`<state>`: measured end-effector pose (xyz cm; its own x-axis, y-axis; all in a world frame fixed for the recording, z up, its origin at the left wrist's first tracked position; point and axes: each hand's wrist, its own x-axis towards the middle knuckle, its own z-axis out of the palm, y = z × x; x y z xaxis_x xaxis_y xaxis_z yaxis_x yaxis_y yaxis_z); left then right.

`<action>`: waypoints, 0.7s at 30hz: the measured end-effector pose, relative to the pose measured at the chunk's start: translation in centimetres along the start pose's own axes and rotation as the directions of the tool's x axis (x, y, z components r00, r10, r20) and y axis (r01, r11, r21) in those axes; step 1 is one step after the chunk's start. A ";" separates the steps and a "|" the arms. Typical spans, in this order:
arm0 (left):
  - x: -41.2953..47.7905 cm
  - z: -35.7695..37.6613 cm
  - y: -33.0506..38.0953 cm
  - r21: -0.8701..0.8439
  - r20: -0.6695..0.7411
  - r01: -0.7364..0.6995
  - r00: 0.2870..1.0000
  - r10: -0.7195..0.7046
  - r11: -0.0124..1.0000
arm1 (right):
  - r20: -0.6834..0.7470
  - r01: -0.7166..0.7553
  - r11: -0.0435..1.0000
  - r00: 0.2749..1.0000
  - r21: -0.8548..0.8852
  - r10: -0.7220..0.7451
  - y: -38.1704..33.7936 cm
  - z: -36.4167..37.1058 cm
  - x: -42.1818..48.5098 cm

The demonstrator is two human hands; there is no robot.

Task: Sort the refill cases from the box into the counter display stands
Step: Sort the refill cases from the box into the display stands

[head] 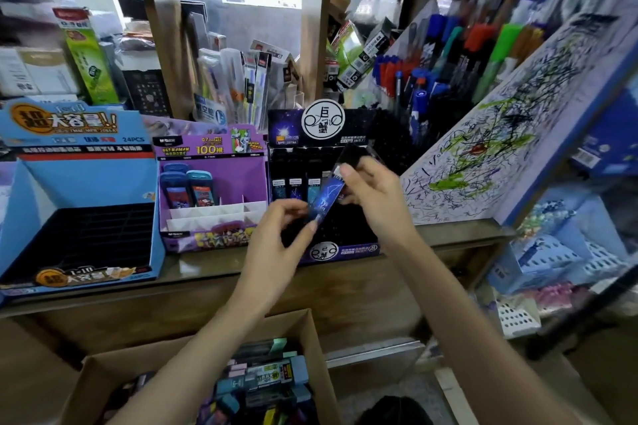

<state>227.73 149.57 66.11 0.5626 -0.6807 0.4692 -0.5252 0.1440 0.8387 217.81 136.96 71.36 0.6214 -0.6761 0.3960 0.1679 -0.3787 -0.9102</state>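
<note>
Hands meet over the dark display stand [324, 155]: left hand [276, 245] and right hand [373, 197] each pinch an end of one blue refill case [328, 198], tilted; box [310, 348] near

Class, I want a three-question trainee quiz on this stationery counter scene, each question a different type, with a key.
1. True or false: the blue display stand on the left is full of cases.
2. Which stand is directly behind the refill case held by both hands: A blue, B purple, C black?
3. Fill in: the cardboard box sits ___ the counter.

Key: 1 false, its slots look empty. 2 C, the black stand; left hand and right hand hold the case. 3 below.
</note>
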 end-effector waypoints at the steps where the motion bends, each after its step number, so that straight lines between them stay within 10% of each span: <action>1: 0.2 -0.3 -0.4 0.201 0.041 -0.101 0.995 0.094 0.974 | -0.006 0.024 0.998 1.000 -0.049 -0.025 -0.2 -0.9 0.7; 7: 0.3 -1.6 -2.9 0.614 0.253 -0.227 0.964 0.085 0.756 | 0.021 -0.002 0.908 1.000 -0.418 0.012 1.6 -3.2 4.3; 15: -0.3 -1.8 -3.3 0.639 0.347 -0.348 0.926 0.146 0.686 | 0.280 0.028 0.913 0.955 -0.407 0.096 3.7 -2.4 4.6; 21: -0.3 -1.8 -3.4 0.634 0.345 -0.339 0.928 0.138 0.695 | 0.189 -0.035 0.858 0.970 -0.512 0.153 3.5 -1.4 5.2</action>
<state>230.51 150.59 63.57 0.2292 -0.8599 0.4561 -0.9606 -0.1243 0.2485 220.55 131.19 70.40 0.7732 -0.5941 0.2218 -0.2697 -0.6247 -0.7328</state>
